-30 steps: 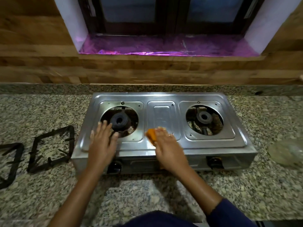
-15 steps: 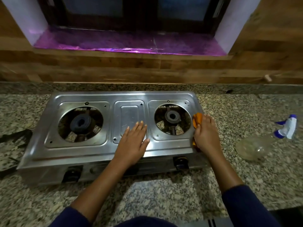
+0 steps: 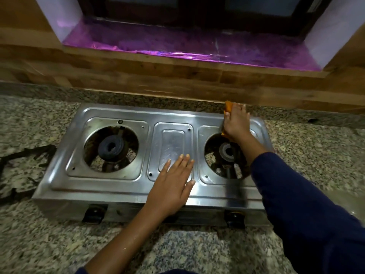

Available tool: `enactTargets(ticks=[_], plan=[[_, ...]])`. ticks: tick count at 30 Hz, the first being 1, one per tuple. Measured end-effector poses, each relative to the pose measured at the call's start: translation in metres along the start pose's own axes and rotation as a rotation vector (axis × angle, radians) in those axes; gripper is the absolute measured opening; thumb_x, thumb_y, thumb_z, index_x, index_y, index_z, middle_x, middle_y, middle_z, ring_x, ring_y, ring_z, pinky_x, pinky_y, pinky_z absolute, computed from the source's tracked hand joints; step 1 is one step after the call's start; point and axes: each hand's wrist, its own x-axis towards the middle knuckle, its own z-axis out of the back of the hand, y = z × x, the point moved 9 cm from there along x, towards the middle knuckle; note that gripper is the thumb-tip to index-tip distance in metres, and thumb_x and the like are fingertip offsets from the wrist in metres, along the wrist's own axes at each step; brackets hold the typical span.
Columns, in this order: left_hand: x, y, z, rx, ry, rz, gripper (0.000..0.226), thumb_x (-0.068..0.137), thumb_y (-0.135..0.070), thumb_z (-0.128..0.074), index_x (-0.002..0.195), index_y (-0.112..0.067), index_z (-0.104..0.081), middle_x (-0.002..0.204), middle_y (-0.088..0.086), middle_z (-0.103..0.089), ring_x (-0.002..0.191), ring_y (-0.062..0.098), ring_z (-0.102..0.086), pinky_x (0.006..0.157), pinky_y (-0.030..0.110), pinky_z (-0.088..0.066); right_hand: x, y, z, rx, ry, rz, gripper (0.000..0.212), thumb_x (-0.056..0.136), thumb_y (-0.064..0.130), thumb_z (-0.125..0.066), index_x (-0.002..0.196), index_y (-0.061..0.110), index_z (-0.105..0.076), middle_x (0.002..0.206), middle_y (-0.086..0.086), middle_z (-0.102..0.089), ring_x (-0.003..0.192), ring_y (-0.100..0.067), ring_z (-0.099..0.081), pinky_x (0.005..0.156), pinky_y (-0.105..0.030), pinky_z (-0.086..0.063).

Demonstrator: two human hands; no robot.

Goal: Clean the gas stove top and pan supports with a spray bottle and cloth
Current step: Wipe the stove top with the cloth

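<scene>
The steel gas stove (image 3: 126, 194) is sitting on the speckled granite bench (image 3: 59, 244), w/ its back edge near the wall & both burners exposed. The L hand (image 3: 171, 182) is lying palm-down on the stove top, fingers straight & close together, released & gripping nothing. Its fingertips are reaching onto the raised centre panel (image 3: 171, 139) btwn the two burner openings.

The R hand (image 3: 236, 123) is stretching over the R burner (image 3: 227, 151) to the far R corner of the top. It is pressing the orange cloth (image 3: 228, 107) onto the steel under extended, unclenched fingers. The cloth is poking out past the fingertips at the stove's back edge, & a bit is showing under the heel of the hand.

A dark blue sleeve (image 3: 296, 194) is covering that forearm & crossing the stove's front R part. The L burner (image 3: 111, 147) is sitting uncovered in its round opening.

The black pan supports (image 3: 23, 157) are lying on the bench just L of the stove, blurred & partly out of frame. A purple-lined window sill (image 3: 177, 44) is running along behind.
</scene>
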Motion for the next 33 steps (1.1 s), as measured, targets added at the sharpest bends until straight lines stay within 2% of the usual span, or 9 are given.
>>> enactTargets(ticks=[8, 12, 15, 17, 22, 26, 28, 30, 33], plan=[[0.002, -0.001, 0.005, 0.008, -0.069, 0.002, 0.055, 0.1, -0.04, -0.033, 0.148, -0.014, -0.041, 0.157, 0.005, -0.035, 0.148, 0.016, -0.023, 0.12, 0.039, -0.011, -0.039, 0.153, -0.061, 0.048, 0.053, 0.376, 0.054, 0.104, 0.029, -0.032, 0.152, 0.007, -0.024, 0.16, -0.011, -0.025, 0.15, -0.027, -0.014, 0.121, -0.041, -0.007], [-0.007, 0.005, 0.021, -0.119, -0.157, 0.008, 0.047, 0.098, -0.032, -0.049, 0.142, -0.016, -0.049, 0.152, 0.002, -0.044, 0.147, 0.012, -0.026, 0.121, 0.036, -0.014, -0.077, 0.176, -0.072, 0.043, 0.174, 0.64, 0.06, 0.102, 0.039, -0.029, 0.154, 0.01, -0.022, 0.162, -0.009, -0.021, 0.151, -0.023, -0.012, 0.122, -0.039, -0.011], [-0.03, 0.036, 0.053, -0.183, -0.283, 0.073, 0.043, 0.098, -0.03, -0.049, 0.139, -0.018, -0.053, 0.15, -0.002, -0.045, 0.145, 0.011, -0.029, 0.121, 0.035, -0.018, -0.119, 0.174, -0.069, 0.052, 0.259, 0.8, 0.065, 0.1, 0.048, -0.027, 0.155, 0.015, -0.02, 0.163, -0.004, -0.018, 0.151, -0.017, -0.007, 0.12, -0.029, -0.004], [-0.059, 0.078, 0.074, -0.186, -0.346, 0.198, 0.044, 0.099, -0.032, -0.045, 0.139, -0.018, -0.053, 0.151, -0.002, -0.044, 0.146, 0.012, -0.028, 0.12, 0.038, -0.02, -0.142, 0.178, -0.07, 0.072, 0.295, 0.821, 0.062, 0.101, 0.046, -0.026, 0.155, 0.017, -0.019, 0.163, 0.0, -0.017, 0.15, -0.013, -0.005, 0.119, -0.025, 0.0], [-0.135, 0.192, 0.112, -0.136, -0.418, 0.547, 0.048, 0.098, -0.037, -0.04, 0.139, -0.014, -0.051, 0.149, 0.004, -0.046, 0.144, 0.025, -0.033, 0.116, 0.05, -0.029, -0.149, 0.21, -0.087, 0.096, 0.294, 0.746, 0.058, 0.102, 0.039, -0.025, 0.155, 0.018, -0.019, 0.163, -0.001, -0.016, 0.151, -0.016, -0.006, 0.122, -0.035, -0.008], [-0.153, 0.225, 0.118, 0.018, -0.368, 0.593, 0.055, 0.099, -0.041, -0.037, 0.145, -0.012, -0.044, 0.154, 0.006, -0.039, 0.148, 0.019, -0.023, 0.12, 0.043, -0.016, -0.112, 0.246, -0.104, 0.115, 0.211, 0.624, 0.056, 0.102, 0.03, -0.031, 0.153, 0.011, -0.025, 0.161, -0.009, -0.024, 0.15, -0.025, -0.015, 0.121, -0.043, -0.015], [-0.155, 0.227, 0.116, 0.07, -0.349, 0.581, 0.057, 0.099, -0.041, -0.034, 0.148, -0.011, -0.04, 0.156, 0.006, -0.035, 0.148, 0.017, -0.021, 0.121, 0.04, -0.013, -0.092, 0.272, -0.114, 0.103, 0.192, 0.585, 0.055, 0.102, 0.027, -0.034, 0.153, 0.01, -0.025, 0.161, -0.011, -0.023, 0.15, -0.027, -0.015, 0.121, -0.041, -0.014], [-0.156, 0.227, 0.114, 0.094, -0.352, 0.571, 0.056, 0.1, -0.038, -0.033, 0.147, -0.01, -0.04, 0.155, 0.008, -0.037, 0.148, 0.019, -0.023, 0.12, 0.04, -0.015, -0.079, 0.302, -0.125, 0.106, 0.247, 0.616, 0.053, 0.103, 0.022, -0.037, 0.154, 0.011, -0.024, 0.162, -0.01, -0.019, 0.15, -0.027, -0.012, 0.12, -0.038, -0.01], [-0.157, 0.23, 0.115, 0.093, -0.346, 0.566, 0.054, 0.099, -0.036, -0.035, 0.147, -0.011, -0.04, 0.155, 0.008, -0.036, 0.148, 0.02, -0.024, 0.12, 0.041, -0.019, -0.074, 0.348, -0.141, 0.195, 0.412, 0.738, 0.05, 0.102, 0.012, -0.043, 0.151, 0.013, -0.032, 0.161, -0.012, -0.02, 0.151, -0.028, -0.01, 0.122, -0.043, -0.007]])
